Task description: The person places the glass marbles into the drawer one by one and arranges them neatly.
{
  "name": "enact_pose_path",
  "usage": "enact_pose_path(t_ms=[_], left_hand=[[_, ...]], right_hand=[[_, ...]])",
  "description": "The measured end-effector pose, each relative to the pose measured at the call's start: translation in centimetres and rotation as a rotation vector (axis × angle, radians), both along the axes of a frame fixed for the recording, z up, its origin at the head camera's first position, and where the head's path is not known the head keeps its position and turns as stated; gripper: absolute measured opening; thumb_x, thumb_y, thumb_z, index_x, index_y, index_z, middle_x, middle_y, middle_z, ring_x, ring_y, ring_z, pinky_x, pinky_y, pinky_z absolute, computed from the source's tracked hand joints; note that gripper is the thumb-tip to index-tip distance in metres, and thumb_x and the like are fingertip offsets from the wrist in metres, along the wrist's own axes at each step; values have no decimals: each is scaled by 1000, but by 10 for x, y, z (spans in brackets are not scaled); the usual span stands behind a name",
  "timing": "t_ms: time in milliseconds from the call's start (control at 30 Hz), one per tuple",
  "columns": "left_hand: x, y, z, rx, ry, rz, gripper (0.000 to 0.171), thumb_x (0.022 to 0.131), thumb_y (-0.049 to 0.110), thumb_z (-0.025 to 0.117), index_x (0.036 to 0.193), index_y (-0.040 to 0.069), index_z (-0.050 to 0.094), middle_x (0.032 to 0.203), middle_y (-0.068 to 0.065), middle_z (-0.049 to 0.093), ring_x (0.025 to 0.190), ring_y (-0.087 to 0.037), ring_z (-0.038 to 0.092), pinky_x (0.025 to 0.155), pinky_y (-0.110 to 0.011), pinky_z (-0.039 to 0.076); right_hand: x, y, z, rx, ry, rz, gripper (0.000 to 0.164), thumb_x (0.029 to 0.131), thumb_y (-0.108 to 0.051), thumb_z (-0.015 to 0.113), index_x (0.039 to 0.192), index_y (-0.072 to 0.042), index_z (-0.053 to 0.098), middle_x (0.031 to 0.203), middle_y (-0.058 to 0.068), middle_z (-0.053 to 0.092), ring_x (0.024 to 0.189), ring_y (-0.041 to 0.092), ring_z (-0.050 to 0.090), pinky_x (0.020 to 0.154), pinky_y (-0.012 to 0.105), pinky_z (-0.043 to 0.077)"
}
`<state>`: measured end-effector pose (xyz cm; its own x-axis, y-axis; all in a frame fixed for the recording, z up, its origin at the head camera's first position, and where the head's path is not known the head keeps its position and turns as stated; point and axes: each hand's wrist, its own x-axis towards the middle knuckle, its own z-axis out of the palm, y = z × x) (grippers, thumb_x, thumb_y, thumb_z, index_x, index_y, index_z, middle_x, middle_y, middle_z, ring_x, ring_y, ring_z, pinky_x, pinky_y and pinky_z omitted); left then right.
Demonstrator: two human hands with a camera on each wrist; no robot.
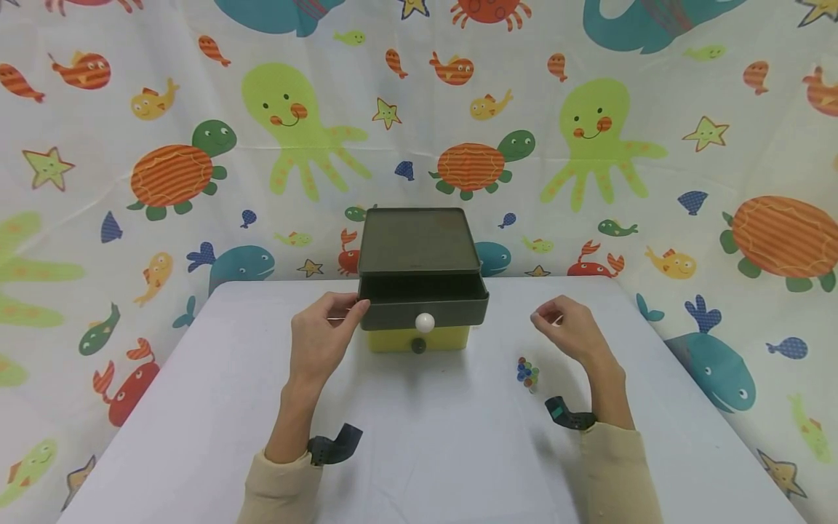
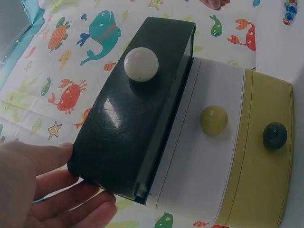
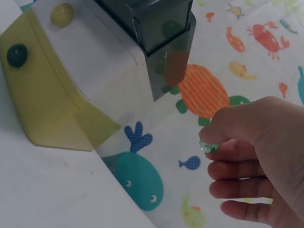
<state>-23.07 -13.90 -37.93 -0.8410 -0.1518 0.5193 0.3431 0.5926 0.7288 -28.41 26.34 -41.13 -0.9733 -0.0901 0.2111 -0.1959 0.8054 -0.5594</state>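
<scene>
Glossy dark-green drawer (image 2: 128,118) with a round white knob (image 2: 141,64)

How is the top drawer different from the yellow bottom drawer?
The top drawer is dark with a white knob, while the yellow bottom drawer has a dark knob. The top drawer is pulled out; the yellow bottom drawer looks closed. The left hand holds the edge of the top drawer, but no hand touches the yellow bottom drawer. Both have one round knob on the front.
</scene>
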Motion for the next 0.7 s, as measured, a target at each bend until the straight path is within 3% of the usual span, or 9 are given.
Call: enact_pose_path(t_ms=[400,700], left_hand=[[0,-1,0,2,2,-3,30,92,30,75,112,8,73,105,-7,77,88,-20,73,78,-24,60],[-1,-1,0,6,-16,-5,32,92,32,74,113,8,72,107,-7,77,89,-21,73,81,-34,62]], right_hand=[[7,-14,13,-14,128,18,23,97,-23,63,109,-3,66,105,15,67,100,30,62,94,54,55],[16,-31,23,-7,325,52,19,93,-16,67,106,-2,67,99,11,68,93,25,64,84,44,58]])
